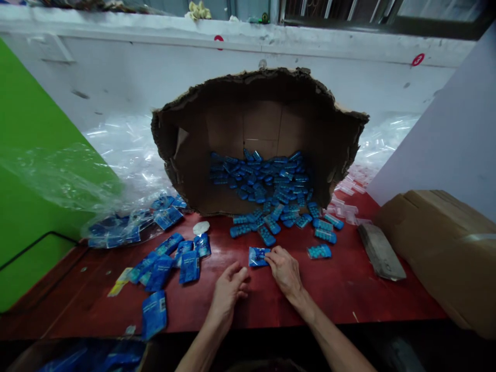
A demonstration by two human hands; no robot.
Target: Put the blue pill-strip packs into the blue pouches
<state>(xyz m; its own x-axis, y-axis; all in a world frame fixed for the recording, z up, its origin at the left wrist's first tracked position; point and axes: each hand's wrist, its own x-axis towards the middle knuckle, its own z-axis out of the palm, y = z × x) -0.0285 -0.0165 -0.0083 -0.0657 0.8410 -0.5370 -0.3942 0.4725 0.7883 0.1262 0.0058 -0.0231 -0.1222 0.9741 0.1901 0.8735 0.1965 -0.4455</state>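
Observation:
A small blue packet [256,256] lies on the red table [337,294] in front of me. My right hand [285,271] pinches its right end between thumb and fingers. To the left of the packet, my left hand [228,288] is held with loosely bent fingers apart, holding nothing. Just beyond my hands, small blue cases with clear covers [266,236] spill from the torn opening of a cardboard box [251,121]. Nearer my left hand, several flat blue pouches [189,266] lie scattered.
Clear plastic bags [127,181] hold more blue pouches at the left. On the right are a grey block [382,251], a closed brown carton [437,248] and clear plastic pieces [344,209]. A box of blue packets [89,356] stands below the table's front-left edge.

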